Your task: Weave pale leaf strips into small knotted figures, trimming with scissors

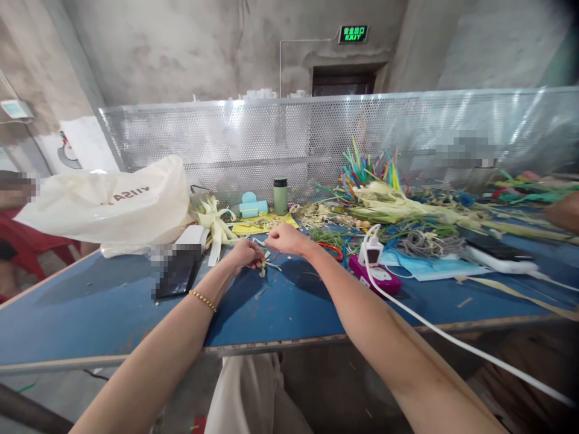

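White bag: A large white plastic bag (145, 205) with dark, upturned capital letters, not surely legible, leans over the far left of the blue-topped desk (90, 313).
Black panel: A glossy black flat rectangular device (178, 274) lies just left of the left forearm, which wears a gold bead bracelet (203, 300).
Husk bundle: Pale green, dry leafy husks (210, 220) spread beyond the left wrist.
Left grip: The person's left grip (248, 253) pinches a small pale knotted husk strip (263, 269) between thumb and fingers.
Husk strip: It sits at those fingertips over the middle of the desk, its body pointing down toward the near edge, thin loose ends trailing right.
Right grip: Just beyond, the right grip (287, 239) is curled in; its fingertips are hidden, so whether it pinches anything cannot be told.
Near edge: Blue surface flecked with scraps shows between the forearms, down to the worn edge.
Exit sign: A green-lit wall sign (353, 34) reads "安全出口 EXIT".
Power block: A magenta plastic block (375, 278) bearing a white charger (372, 252) stands right of the right forearm.
Far right: A co-worker's hand (564, 212) enters at the frame's edge.
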`<state>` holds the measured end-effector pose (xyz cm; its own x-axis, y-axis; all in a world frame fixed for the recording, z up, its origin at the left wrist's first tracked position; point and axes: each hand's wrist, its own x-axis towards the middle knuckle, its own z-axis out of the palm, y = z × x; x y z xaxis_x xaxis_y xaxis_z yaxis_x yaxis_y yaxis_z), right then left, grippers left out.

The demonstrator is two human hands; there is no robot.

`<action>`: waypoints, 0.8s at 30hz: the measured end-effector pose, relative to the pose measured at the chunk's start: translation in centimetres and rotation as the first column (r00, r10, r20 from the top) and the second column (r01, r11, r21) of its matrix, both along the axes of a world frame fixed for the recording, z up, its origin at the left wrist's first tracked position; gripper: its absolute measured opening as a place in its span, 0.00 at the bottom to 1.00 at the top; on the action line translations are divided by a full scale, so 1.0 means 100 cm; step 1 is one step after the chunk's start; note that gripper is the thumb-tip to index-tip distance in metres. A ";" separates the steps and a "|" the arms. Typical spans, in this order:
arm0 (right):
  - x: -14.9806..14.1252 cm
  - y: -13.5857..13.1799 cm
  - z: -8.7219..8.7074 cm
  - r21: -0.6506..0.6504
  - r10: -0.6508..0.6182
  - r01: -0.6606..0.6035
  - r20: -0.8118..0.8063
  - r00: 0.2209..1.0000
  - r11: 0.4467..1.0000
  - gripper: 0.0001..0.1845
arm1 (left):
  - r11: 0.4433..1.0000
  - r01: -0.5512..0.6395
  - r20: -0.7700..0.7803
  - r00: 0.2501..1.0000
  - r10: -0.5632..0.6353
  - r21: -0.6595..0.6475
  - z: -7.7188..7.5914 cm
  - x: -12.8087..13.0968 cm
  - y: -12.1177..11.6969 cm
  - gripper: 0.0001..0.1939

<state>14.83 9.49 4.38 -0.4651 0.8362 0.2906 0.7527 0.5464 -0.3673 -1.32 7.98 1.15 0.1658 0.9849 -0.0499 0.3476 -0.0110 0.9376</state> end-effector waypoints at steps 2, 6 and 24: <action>0.001 -0.005 0.002 -0.215 0.041 -0.017 0.108 0.993 0.977 0.10 | 1.000 -0.002 -0.012 1.000 0.002 -0.005 -0.001 -0.001 0.002 0.09; -0.002 -0.005 -0.003 -0.155 -0.034 0.060 0.166 0.986 0.986 0.07 | 1.000 0.013 -0.002 1.000 -0.013 -0.010 -0.002 -0.002 0.004 0.08; -0.003 0.000 -0.013 -0.162 0.087 -0.079 0.045 0.995 0.984 0.10 | 0.997 0.078 0.036 0.996 -0.077 -0.023 -0.003 -0.006 0.005 0.06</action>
